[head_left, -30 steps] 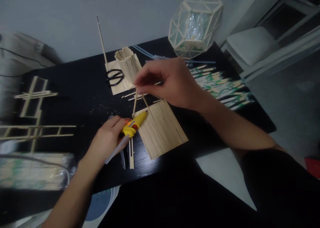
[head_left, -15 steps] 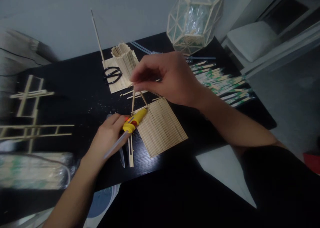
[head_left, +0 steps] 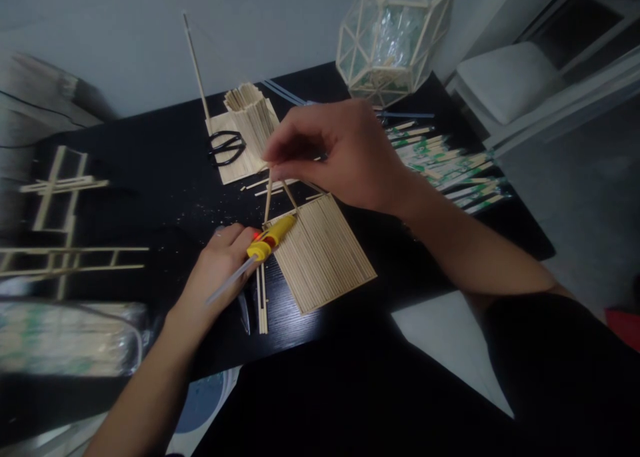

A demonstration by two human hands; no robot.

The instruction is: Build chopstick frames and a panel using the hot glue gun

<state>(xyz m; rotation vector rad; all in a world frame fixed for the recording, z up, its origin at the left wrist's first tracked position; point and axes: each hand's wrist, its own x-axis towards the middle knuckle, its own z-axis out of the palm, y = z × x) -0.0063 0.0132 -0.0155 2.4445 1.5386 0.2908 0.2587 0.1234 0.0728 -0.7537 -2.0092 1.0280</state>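
Note:
My left hand (head_left: 223,260) is closed round a yellow hot glue gun (head_left: 271,238), with a clear glue stick (head_left: 230,282) poking out of its back end. The gun's nozzle is at the far edge of a flat panel of wooden sticks (head_left: 330,260). Above that edge my right hand (head_left: 333,150) pinches the top of two thin wooden sticks (head_left: 269,197) that lean together in an upside-down V. Their lower ends come down at the panel's far edge, close to the nozzle. Whether they touch the panel is hard to make out.
Behind my hands stands a stick-built cup (head_left: 247,113) on a wooden base, with black-handled scissors (head_left: 226,148) beside it. A geometric stick frame (head_left: 395,40) is at the back. Wrapped chopsticks (head_left: 455,167) lie right, a stick framework (head_left: 67,223) left. Loose sticks (head_left: 262,300) lie near the front edge.
Hardly anything differs. The whole view has shifted slightly, while both hands keep their grip and the glue gun stays at the panel's edge.

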